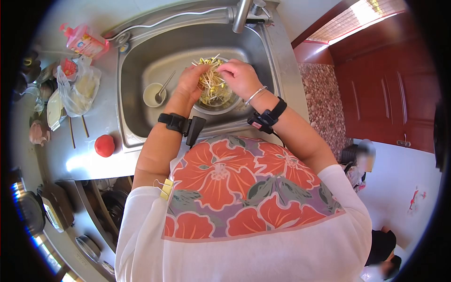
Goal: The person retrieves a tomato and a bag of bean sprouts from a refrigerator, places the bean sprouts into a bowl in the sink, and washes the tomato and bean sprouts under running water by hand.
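Note:
Over the sink, my left hand (190, 81) is closed around a bunch of bean sprouts (213, 84) with yellow heads and pale stems. My right hand (242, 81) is beside it, thumb and fingers pinched at the edge of the same bunch; the exact sprout between its fingertips is too small to make out. Directly beneath both hands is a round metal basin (217, 111) holding more sprouts and what looks like water. Left of the basin, a small white bowl (151, 99) sits on the sink bottom with a metal spoon (162, 92) leaning in it.
The steel sink (134, 84) has a faucet (241, 16) at its back right. On the left counter are a pink pump bottle (87, 42), a clear plastic bag (77, 89), a pair of chopsticks (72, 132) and a tomato (104, 145). A red-brown cabinet (380, 94) stands at right.

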`<state>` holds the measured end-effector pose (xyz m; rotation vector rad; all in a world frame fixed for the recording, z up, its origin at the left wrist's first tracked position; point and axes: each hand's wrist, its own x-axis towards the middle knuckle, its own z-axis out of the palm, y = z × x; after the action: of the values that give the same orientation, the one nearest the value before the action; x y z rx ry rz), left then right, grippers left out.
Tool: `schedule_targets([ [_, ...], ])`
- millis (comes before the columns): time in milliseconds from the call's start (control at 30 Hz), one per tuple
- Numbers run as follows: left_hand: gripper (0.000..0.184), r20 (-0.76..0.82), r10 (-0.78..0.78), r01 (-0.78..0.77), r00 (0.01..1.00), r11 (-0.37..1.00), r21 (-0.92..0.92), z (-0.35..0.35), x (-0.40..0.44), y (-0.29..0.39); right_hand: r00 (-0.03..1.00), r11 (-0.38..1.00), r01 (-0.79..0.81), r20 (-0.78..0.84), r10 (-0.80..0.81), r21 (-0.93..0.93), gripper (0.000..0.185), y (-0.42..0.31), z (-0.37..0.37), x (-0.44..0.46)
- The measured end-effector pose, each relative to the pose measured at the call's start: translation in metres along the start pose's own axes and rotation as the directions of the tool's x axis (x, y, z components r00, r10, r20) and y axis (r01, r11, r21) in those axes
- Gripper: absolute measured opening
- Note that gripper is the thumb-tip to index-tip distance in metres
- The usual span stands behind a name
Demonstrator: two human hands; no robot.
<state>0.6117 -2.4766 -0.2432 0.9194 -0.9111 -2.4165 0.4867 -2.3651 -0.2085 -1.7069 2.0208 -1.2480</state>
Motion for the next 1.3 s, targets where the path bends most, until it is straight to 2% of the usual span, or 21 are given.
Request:
schedule_targets([
  [33, 0.019, 0.003, 0.004, -0.004, 1.000, 1.000, 0.012, 0.003, -0.001, 0.001, 0.999, 0.998, 0.021, 0.031, -0.019, -0.064, 0.008, 0.000, 0.000, 0.000],
  [233, 0.017, 0.049, 0.002, -0.005, 0.999, 0.998, 0.065, 0.007, -0.002, 0.000, 0.991, 0.982, 0.126, -0.014, -0.130, -0.141, 0.009, 0.003, 0.003, 0.003],
  [333, 0.017, 0.053, -0.011, 0.008, 0.999, 0.998, 0.065, 0.004, 0.000, -0.001, 0.985, 0.966, 0.171, 0.053, -0.164, -0.191, 0.008, 0.005, 0.002, 0.002],
  [433, 0.017, 0.038, -0.029, 0.026, 0.999, 0.997, 0.073, 0.003, 0.002, -0.002, 0.984, 0.956, 0.176, 0.065, -0.166, -0.234, 0.005, 0.005, 0.002, 0.003],
  [633, 0.018, 0.074, -0.048, 0.044, 0.996, 0.998, 0.051, 0.004, 0.000, -0.001, 0.996, 0.966, 0.081, 0.056, -0.070, -0.245, 0.005, 0.007, 0.005, 0.002],
  [733, 0.018, 0.072, -0.050, 0.046, 0.996, 0.997, 0.055, 0.005, 0.000, -0.002, 0.998, 0.985, 0.058, 0.017, -0.056, -0.162, 0.004, 0.013, 0.009, 0.001],
  [833, 0.019, 0.079, -0.058, 0.055, 0.995, 0.998, 0.045, 0.006, -0.002, -0.001, 0.984, 0.982, -0.173, -0.039, 0.176, 0.075, 0.010, 0.008, 0.009, 0.001],
  [933, 0.021, 0.068, -0.052, 0.050, 0.996, 0.998, 0.026, 0.004, -0.002, -0.003, 0.888, 0.822, -0.436, 0.027, 0.459, 0.367, 0.014, 0.029, 0.010, 0.000],
  [1033, 0.021, 0.062, -0.047, 0.050, 0.997, 0.998, -0.034, -0.001, -0.001, 0.000, 0.878, 0.862, -0.423, -0.110, 0.466, 0.278, 0.016, 0.053, -0.001, -0.007],
  [1067, 0.020, 0.070, -0.050, 0.055, 0.996, 0.996, -0.073, -0.003, -0.001, 0.000, 0.859, 0.850, -0.472, -0.095, 0.503, 0.234, 0.018, 0.065, -0.005, -0.014],
  [1100, 0.019, 0.078, -0.049, 0.058, 0.996, 0.992, -0.111, -0.004, -0.002, 0.001, 0.903, 0.903, -0.429, 0.036, 0.428, 0.026, 0.019, 0.077, -0.012, -0.023],
  [1167, 0.020, 0.080, -0.068, 0.083, 0.994, 0.976, -0.203, -0.013, 0.003, -0.001, 0.884, 0.913, -0.214, 0.328, 0.332, -0.347, 0.021, 0.089, -0.022, -0.041],
  [1200, 0.021, 0.084, -0.079, 0.097, 0.993, 0.965, -0.245, -0.015, 0.004, -0.002, 0.748, 0.875, -0.250, 0.491, 0.447, -0.415, 0.022, 0.069, -0.032, -0.044],
  [1300, 0.023, 0.099, -0.079, 0.106, 0.992, 0.947, -0.303, -0.018, 0.008, -0.003, 0.902, 0.883, -0.208, 0.267, 0.340, -0.420, 0.022, 0.075, -0.036, -0.041],
])
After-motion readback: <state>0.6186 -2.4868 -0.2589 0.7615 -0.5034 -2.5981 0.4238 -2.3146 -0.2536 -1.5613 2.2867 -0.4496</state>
